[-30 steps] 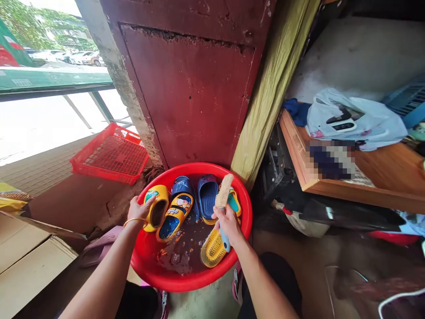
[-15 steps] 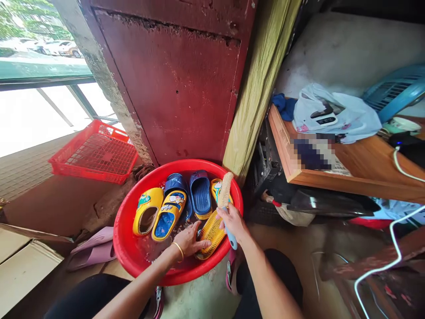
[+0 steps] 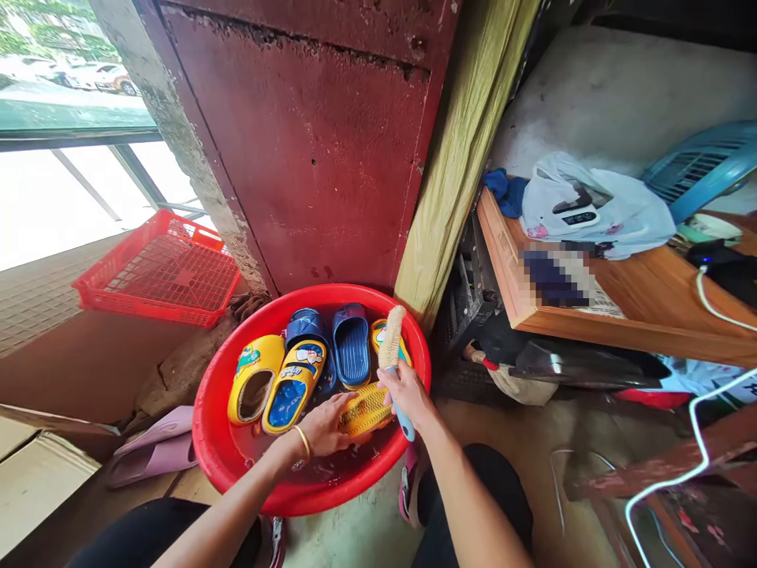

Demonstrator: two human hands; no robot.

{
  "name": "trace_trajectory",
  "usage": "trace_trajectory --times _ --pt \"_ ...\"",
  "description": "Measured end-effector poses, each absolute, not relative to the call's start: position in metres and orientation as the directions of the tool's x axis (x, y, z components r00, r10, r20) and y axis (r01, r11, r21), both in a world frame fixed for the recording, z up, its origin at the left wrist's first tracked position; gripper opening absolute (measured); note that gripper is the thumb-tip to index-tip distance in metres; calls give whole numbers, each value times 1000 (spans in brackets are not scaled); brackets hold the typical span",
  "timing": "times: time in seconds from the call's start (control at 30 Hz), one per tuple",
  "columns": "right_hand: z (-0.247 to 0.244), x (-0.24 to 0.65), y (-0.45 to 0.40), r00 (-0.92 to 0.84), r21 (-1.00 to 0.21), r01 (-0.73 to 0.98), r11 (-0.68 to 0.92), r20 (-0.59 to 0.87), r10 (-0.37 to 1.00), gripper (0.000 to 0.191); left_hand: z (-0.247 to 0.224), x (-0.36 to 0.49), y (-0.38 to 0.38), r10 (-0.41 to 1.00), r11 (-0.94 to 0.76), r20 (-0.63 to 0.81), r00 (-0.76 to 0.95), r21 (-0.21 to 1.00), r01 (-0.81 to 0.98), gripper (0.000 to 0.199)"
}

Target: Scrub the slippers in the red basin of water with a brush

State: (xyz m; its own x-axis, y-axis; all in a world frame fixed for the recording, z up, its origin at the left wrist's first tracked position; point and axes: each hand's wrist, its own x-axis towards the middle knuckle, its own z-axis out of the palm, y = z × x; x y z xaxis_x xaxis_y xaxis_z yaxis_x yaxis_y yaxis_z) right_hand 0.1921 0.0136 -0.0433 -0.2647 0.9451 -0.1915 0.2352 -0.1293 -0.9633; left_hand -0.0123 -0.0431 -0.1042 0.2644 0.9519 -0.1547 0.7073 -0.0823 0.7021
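A red plastic basin (image 3: 205,450) holds water and several slippers. Inside it, my left hand (image 3: 325,426), with a bracelet at the wrist, has its fingers closed on the end of a yellow slipper (image 3: 363,410) turned sole up. My right hand (image 3: 407,392) grips the blue handle of a scrub brush (image 3: 391,339), whose pale bristles point up and away from me. Behind the left hand are a yellow slipper with a blue insole (image 3: 289,402), a closed-toe yellow slipper (image 3: 251,379) and a dark blue slipper (image 3: 352,347). Another yellow slipper (image 3: 378,335) is partly hidden behind the brush.
Left of the basin lie pink slippers (image 3: 154,450), with a red plastic crate (image 3: 159,272) farther back. A dark red door (image 3: 313,205) rises behind the basin. On the right, a wooden desk (image 3: 644,284) carries a plastic bag (image 3: 597,205); a white cable (image 3: 668,481) hangs lower down.
My left hand has gone from spread beside the sole-up yellow slipper to gripping its end, and the slipper has turned more sideways. The brush stays in my right hand, shifted slightly left.
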Motion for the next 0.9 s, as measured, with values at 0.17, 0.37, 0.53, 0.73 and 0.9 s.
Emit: trace_trajectory --times 0.17,0.37,0.53,0.73,0.9 --pt "-44 200 12 -274 -962 252 -105 -175 946 28 -80 -66 -51 867 195 -337 366 907 374 83" --pt "-49 191 -9 -221 -834 540 113 -11 975 32 -60 -80 -64 911 376 -340 235 917 -132 70" --pt "-57 156 -47 -493 -566 651 506 192 849 55 -36 -77 -65 913 400 -405 39 876 -268 68" --pt "-57 148 -45 -586 -314 713 627 225 779 60 -27 -79 -71 944 298 -312 -111 946 -124 72" --pt "-68 167 -12 -511 -209 821 532 148 847 57 -54 -69 -65 955 192 -206 -212 978 -87 86"
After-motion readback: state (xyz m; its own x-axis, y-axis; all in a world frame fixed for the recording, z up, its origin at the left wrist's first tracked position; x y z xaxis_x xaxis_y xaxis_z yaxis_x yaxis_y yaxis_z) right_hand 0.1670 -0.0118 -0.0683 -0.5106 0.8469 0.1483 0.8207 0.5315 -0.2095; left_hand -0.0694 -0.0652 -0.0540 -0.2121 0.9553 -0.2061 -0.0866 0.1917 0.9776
